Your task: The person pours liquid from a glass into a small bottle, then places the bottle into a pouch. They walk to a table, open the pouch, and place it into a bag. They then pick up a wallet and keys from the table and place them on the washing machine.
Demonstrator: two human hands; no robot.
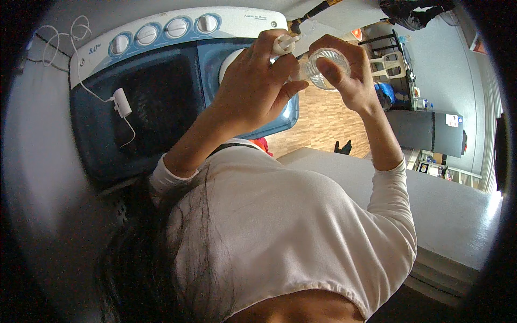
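In front of my chest both hands are raised close together. My left hand (256,86) has its fingers curled round a small white piece (285,44) that looks like a pump or spray top; whatever lies below it is hidden by the fingers. A clear ribbed glass (327,54) is in my right hand (353,75), fingers wrapped round it and the thumb across its round opening. The left thumb points toward the glass; whether they touch, I cannot tell.
A blue and white twin-tub washing machine (199,28) stands at the left. On its dark lid lies a white plug-like device (121,102) with a cord. Beyond are a wooden floor (318,121), a pale plastic chair (397,64), a grey refrigerator (420,129) and a grey surface (431,215).
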